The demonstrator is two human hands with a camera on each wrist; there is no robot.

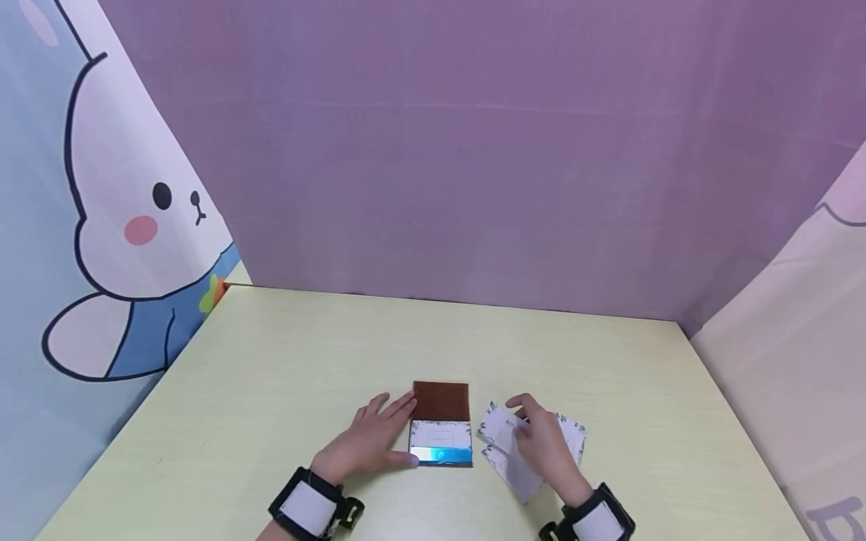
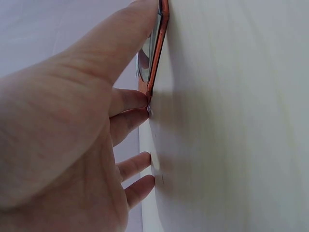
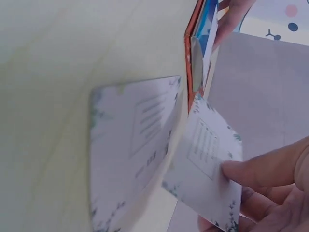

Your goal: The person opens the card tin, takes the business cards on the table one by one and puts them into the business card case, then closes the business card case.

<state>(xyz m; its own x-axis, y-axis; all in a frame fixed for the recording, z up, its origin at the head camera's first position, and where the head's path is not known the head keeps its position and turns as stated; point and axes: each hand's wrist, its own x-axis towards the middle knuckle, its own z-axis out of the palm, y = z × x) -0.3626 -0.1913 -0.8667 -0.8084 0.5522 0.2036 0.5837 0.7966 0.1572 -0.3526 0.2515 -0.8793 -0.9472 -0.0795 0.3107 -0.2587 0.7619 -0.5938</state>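
card case [image 1: 441, 400] lies unfolded on the table [image 1: 304, 338], between the two hands, its brown flap away from the person. the work looks partway along: one printed card [image 1: 443, 433] sits in the near half, partly covered by a shiny blue band [image 1: 441, 456], while others are outside on the right. whether cards are going in or coming out (one moment cannot settle it) is not shown, nor is how many lie inside.

the right hand [image 1: 546, 443] pinches a held card [image 3: 207, 162] between thumb and fingers, lifted at a tilt; beside it a loose card [image 3: 128, 145] lies on the table, with leaf sprigs at its corners. any further cards under the hand are hard to count. the left hand [image 1: 372, 442] is spread along the left side of the case, thumb on its near corner, a fingertip at the flap, gripping nothing.

as for writing, the held card and the loose one each show lines of text in a thin rectangular frame, too blurred to read. no brand can be made out. a purple mark [image 1: 834, 518] on the right-hand curtain [image 1: 778, 376] is cut off, so it cannot be read.
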